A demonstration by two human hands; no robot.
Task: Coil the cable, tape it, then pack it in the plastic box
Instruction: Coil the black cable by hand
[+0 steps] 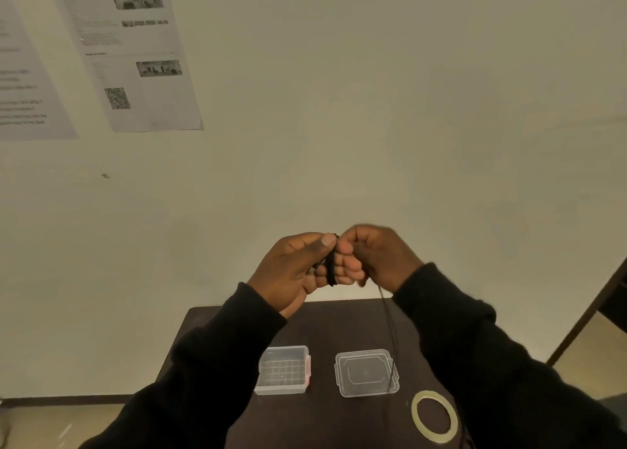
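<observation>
Head view: both hands are raised together above the far edge of the dark table (237, 319), in front of a pale wall. The left hand (298, 272) has a black cable (330, 265) wound in several turns around its fingers (346, 267), which are curled inward, with the thumb pressed down on top of the coil. The right hand (383, 255) is closed just beside it, its fingers pinched on the cable's free strand (the exact contact is blurred). That strand hangs down from the right hand and its end rests over the clear lid (366, 372) on the table. The open plastic box (283, 370) sits on the table left of the lid, apart from it. A roll of tape (435, 416) lies flat, nearer the person than the lid and a little to its right. Both arms wear black sleeves.
</observation>
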